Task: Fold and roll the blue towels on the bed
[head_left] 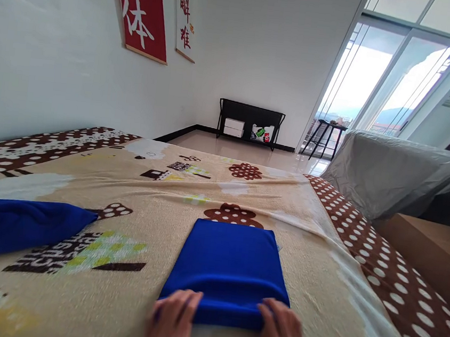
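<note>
Here, a folded blue cloth (234,258) lies on a patterned blanket (326,308).
Left hand (172,319) and right hand (282,331) curl over its near corners; whether they pinch it, I cannot tell.

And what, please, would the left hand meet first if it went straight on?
The left hand would likely meet the folded, rectangular blue cloth, which it touches at the near edge.
</note>
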Motion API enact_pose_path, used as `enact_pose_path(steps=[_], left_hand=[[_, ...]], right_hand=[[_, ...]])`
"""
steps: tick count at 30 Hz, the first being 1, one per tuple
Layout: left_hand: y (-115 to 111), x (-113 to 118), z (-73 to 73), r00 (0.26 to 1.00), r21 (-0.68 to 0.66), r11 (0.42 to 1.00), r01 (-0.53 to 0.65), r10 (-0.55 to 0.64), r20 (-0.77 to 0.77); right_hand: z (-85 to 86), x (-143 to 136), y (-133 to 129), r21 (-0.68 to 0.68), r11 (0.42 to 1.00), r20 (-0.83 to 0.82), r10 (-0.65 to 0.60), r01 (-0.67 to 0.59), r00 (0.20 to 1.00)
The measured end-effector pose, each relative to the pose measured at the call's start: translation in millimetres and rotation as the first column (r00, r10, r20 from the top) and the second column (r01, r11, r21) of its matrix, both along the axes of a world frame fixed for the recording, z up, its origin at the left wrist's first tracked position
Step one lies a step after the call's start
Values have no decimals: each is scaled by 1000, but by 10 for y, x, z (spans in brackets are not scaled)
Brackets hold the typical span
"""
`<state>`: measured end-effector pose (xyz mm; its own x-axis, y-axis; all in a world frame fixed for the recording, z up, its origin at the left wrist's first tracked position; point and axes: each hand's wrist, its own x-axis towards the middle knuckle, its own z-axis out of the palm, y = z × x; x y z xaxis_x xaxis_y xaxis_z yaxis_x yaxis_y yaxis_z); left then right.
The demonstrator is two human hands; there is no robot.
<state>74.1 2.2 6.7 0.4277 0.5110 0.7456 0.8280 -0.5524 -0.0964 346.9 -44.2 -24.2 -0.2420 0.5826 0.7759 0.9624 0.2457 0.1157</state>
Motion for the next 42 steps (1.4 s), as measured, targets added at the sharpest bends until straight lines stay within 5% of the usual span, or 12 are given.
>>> enact_pose_path(steps=[2, 4, 10, 12, 17, 21, 24, 29, 31, 36, 42], left_hand=[[-27, 256, -40, 977, 13, 978, 207, -206, -59], [-13, 234, -115, 958, 37, 962, 270, -265, -106], [38, -584, -147, 988, 13, 1000, -28, 30, -153], [5, -476, -79, 987, 33, 999, -37, 42, -158], [21, 143, -29, 953, -53, 984, 169, -177, -247], [164, -106, -98, 988, -212, 977, -29, -5, -157], [178, -189, -65, 991, -155, 985, -74, 56, -119], [121, 376, 103, 966, -199, 968, 154, -190, -178], [161, 419, 91, 957, -272, 949, 163, -219, -191], [361, -206, -96, 985, -317, 940, -121, 74, -157], [346, -589, -60, 990, -58, 991, -119, 114, -84]], right_hand=[[-5, -279, 43, 4, 987, 57, 160, -160, 986], [39, -302, 37, -37, 974, 137, 226, -223, 964], [154, 279, -132, -66, 998, 178, 14, -2, 984], [182, 123, -102, -55, 998, 141, -6, 14, 990], [216, -413, 123, -178, 973, 52, 159, -147, 986], [111, 4, 108, -252, 962, 61, -87, 100, 994], [79, 190, 43, -217, 958, 97, -168, 185, 981], [201, -350, 164, -343, 939, 58, 48, -25, 997], [220, -418, 242, -397, 917, 17, 55, -44, 998], [128, 160, 257, -386, 908, 63, -148, 161, 987], [84, 549, 1, -212, 965, 116, -134, 156, 984]])
